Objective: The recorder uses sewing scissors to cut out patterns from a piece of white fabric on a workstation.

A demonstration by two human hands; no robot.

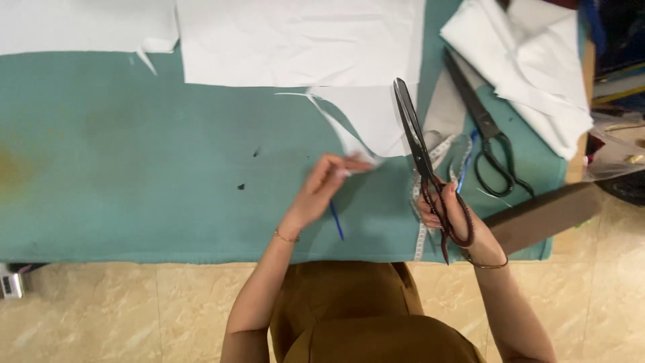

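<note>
The left hand pinches the curved edge of the white fabric between its fingertips, a blue pen lying just under the palm. The right hand grips the tailor's scissors through the handles (blades closed, pointing away), just beside the fabric, with a measuring tape beneath those fingers.

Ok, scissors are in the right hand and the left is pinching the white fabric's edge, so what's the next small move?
Probably bring the scissors left to the curved edge of the white fabric. The right hand holds them shut beside the cloth, while the left hand already pinches the loose tip taut.
</note>
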